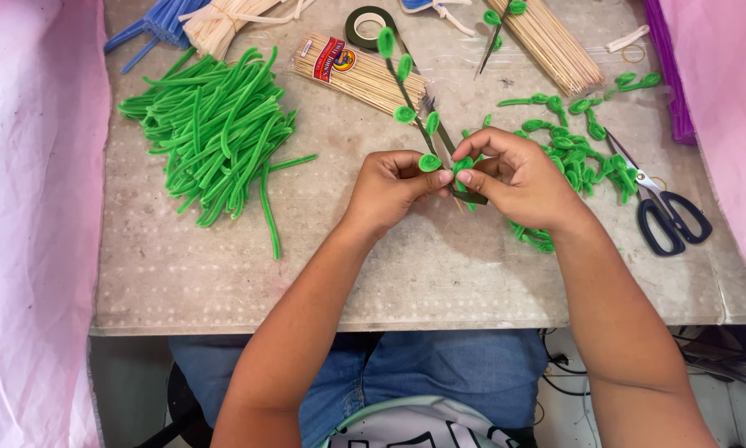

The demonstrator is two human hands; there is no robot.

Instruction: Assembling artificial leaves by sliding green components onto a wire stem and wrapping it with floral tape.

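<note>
My left hand [390,187] and my right hand [518,176] meet above the middle of the table and together pinch a thin stem [408,91] wrapped in dark green tape. Several green pipe-cleaner leaf loops stick out along the stem, which points up and left. My left fingers press a leaf loop [429,163] against the stem. My right fingers hold the lower stem with another green loop [463,164] and a strip of dark tape [472,197].
A heap of green pipe cleaners [215,133] lies at the left. Shaped green leaves [580,162] lie at the right beside blue-handled scissors [667,217]. At the far edge are skewer bundles [360,75], a tape roll [366,25], blue straws [161,23] and purple pipe cleaners [667,75].
</note>
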